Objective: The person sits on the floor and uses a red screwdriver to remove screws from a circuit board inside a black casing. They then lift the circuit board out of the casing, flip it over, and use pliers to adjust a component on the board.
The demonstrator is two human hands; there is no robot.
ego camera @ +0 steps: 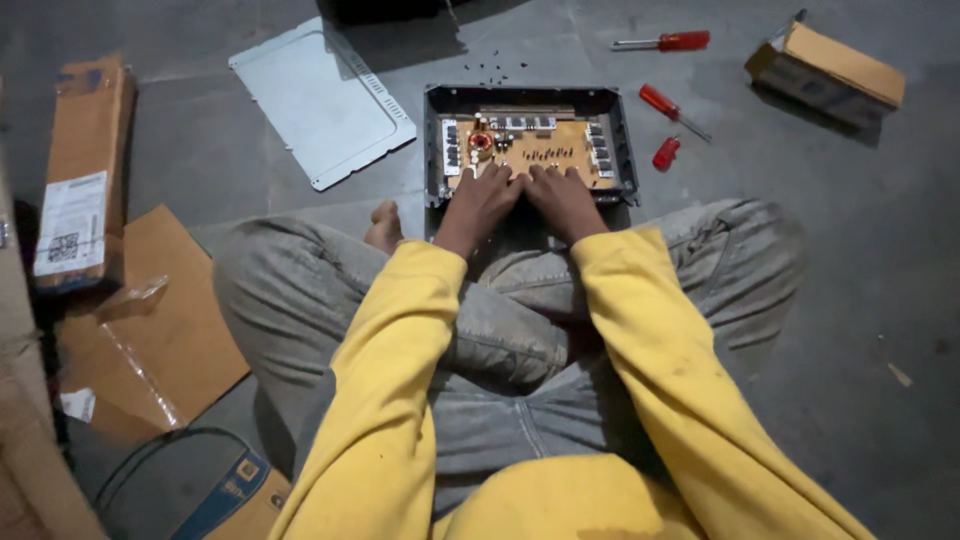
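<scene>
Both hands down on the circuit board, sitting cross-legged on the floor [880, 260]

The left hand [480, 200] and right hand [565, 198] lie side by side, fingers spread flat on the near edge of the orange circuit board [530, 145], pressing rather than gripping, I think; it's dim. The board sits in its dark metal case [528, 98], just past the knees. The grey cover plate [320, 100] lies to the left, loose screws [492, 70] behind the case, three red screwdrivers [672, 108] to the right.

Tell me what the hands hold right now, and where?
Both the left hand and right hand rest on the circuit board's near edge; a true grip cannot be told.
</scene>
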